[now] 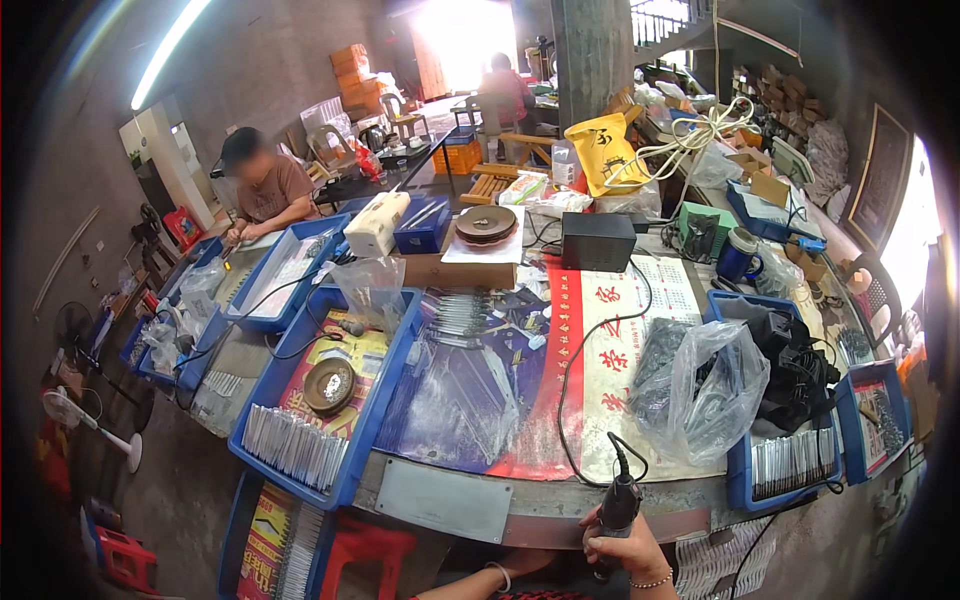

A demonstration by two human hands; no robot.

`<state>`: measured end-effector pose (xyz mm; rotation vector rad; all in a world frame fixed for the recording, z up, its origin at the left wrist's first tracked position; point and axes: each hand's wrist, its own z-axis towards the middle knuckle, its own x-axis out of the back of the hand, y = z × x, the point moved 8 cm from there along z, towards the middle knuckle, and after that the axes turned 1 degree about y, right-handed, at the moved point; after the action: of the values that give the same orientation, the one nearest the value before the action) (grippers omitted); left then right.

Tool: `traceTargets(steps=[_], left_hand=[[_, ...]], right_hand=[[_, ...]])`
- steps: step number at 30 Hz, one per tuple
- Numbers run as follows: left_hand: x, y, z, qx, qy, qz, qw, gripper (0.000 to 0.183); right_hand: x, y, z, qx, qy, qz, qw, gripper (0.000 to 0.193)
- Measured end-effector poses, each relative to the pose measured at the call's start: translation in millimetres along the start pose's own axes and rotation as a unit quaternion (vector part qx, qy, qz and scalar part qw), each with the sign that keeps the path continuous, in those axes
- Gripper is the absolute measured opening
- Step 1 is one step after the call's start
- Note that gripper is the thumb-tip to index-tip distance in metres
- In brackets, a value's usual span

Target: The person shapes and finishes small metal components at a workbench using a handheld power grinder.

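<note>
At the table's front edge my right hand is closed around a black corded hand tool, which looks like a small rotary grinder. Its cord rises from the top end and runs back over the table to a dark box. My left hand reaches in low beside it, by the table edge; its fingers are hidden in shadow. Just beyond the hands lies a red and white printed sheet. A grey metal plate lies at the front edge, left of the tool.
To the left, a blue tray holds rows of metal strips and a brown round dish. A clear plastic bag and another blue tray of strips are right. Across the table, a person works; another sits far back.
</note>
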<state>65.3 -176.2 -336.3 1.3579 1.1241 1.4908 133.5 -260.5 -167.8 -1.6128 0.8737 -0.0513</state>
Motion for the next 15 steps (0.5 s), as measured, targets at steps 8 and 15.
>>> traceTargets(steps=[8, 15], left_hand=[[-18.5, -67.2, -7.6, -0.022, 0.016, 0.074, 0.997, 0.013], [-20.5, -73.8, -11.4, -0.057, 0.063, 0.049, 0.995, 0.016]], right_hand=[[-3.3, -2.4, -1.3, -0.011, 0.018, -0.003, 1.0, 0.037], [-1.9, -0.5, -0.5, 0.001, 0.03, 0.008, 1.0, 0.037]])
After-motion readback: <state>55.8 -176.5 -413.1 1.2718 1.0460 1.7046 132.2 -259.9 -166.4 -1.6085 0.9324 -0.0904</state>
